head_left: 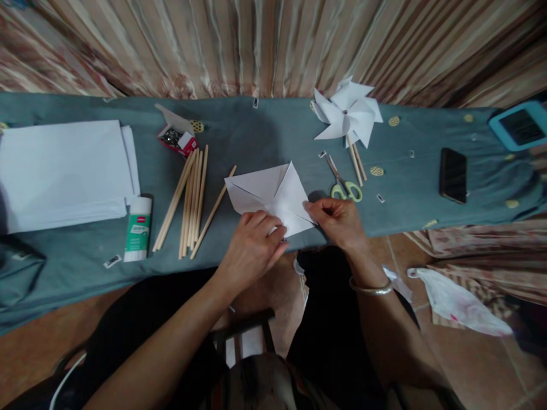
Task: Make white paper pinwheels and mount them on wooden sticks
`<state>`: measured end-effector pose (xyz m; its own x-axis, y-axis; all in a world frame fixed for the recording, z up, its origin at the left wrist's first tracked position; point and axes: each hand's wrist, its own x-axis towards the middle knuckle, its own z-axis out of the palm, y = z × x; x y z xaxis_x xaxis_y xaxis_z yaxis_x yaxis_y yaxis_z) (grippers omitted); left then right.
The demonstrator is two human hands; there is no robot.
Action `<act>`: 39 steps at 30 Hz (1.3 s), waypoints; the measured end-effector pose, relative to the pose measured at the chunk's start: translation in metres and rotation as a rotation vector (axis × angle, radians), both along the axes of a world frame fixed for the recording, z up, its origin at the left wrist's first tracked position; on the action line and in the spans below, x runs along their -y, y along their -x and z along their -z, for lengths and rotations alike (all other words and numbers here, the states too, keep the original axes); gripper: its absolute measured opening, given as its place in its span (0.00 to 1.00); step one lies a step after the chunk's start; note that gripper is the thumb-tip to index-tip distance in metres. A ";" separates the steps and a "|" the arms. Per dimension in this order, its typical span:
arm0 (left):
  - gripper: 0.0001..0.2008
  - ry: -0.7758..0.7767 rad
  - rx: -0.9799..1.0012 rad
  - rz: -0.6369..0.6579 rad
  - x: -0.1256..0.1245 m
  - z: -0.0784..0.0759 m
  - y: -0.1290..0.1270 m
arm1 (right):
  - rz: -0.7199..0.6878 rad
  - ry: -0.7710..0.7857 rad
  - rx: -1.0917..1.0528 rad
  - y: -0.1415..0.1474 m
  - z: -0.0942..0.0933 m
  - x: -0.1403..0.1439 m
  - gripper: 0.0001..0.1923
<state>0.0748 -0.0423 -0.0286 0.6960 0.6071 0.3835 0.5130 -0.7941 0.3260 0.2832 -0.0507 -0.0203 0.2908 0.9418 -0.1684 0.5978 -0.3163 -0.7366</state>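
A white paper square (282,196) with slits cut in from its corners lies at the near edge of the cloth-covered table. My left hand (256,242) rests over its near side, fingers curled on the paper; part of the square is hidden beneath it. The thumb and fingers of my right hand (335,219) pinch the square's right corner. Beyond that hand lie scissors (345,185) with green handles. Two finished paper pinwheels (347,111) on wooden sticks overlap farther back. One loose wooden stick (213,212) sits just left of the square.
Several wooden sticks (194,199) lie left of the square, below an open red box of metal pins (177,136). A glue stick (138,230) stands by a stack of white paper (64,171). At right are a black phone (453,175) and a blue-framed device (519,126). A curtain (256,45) hangs behind.
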 end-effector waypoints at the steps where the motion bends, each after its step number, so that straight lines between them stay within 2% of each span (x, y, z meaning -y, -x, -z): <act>1: 0.06 0.003 -0.024 -0.005 0.000 0.001 -0.001 | -0.002 0.008 0.051 0.000 -0.002 0.001 0.21; 6: 0.07 0.020 -0.091 0.009 0.000 0.003 -0.005 | -0.019 0.014 0.334 0.002 -0.011 0.007 0.16; 10: 0.06 0.033 -0.133 0.011 0.002 0.001 -0.009 | -0.075 -0.012 0.514 0.005 -0.011 0.011 0.16; 14: 0.04 0.019 -0.157 0.011 0.004 0.002 -0.012 | -0.125 -0.166 0.599 0.004 -0.008 0.014 0.14; 17: 0.04 0.007 -0.162 0.012 0.005 0.002 -0.012 | -0.175 -0.320 0.528 0.001 -0.010 0.016 0.13; 19: 0.04 -0.005 -0.160 0.012 0.005 0.002 -0.010 | -0.240 -0.359 0.443 -0.004 -0.012 0.016 0.13; 23: 0.05 -0.076 -0.094 -0.002 0.005 0.000 0.003 | -0.462 -0.269 0.211 -0.018 -0.013 0.018 0.20; 26: 0.06 -0.133 -0.039 -0.002 0.005 -0.001 0.016 | -0.553 -0.175 0.103 -0.021 -0.013 0.021 0.23; 30: 0.06 -0.132 -0.040 -0.004 0.005 0.002 0.028 | -0.554 -0.117 0.000 -0.008 -0.010 0.024 0.21; 36: 0.07 -0.079 -0.060 0.007 0.007 0.003 0.030 | -0.505 -0.184 -0.161 0.011 -0.004 0.021 0.06; 39: 0.07 -0.035 -0.051 0.004 0.010 0.002 0.028 | -0.461 -0.187 -0.157 0.016 -0.001 0.019 0.05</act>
<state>0.0471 -0.0518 -0.0310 0.7176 0.5909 0.3685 0.5249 -0.8067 0.2715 0.2675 -0.0692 -0.0191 -0.1766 0.9843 0.0069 0.5215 0.0995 -0.8474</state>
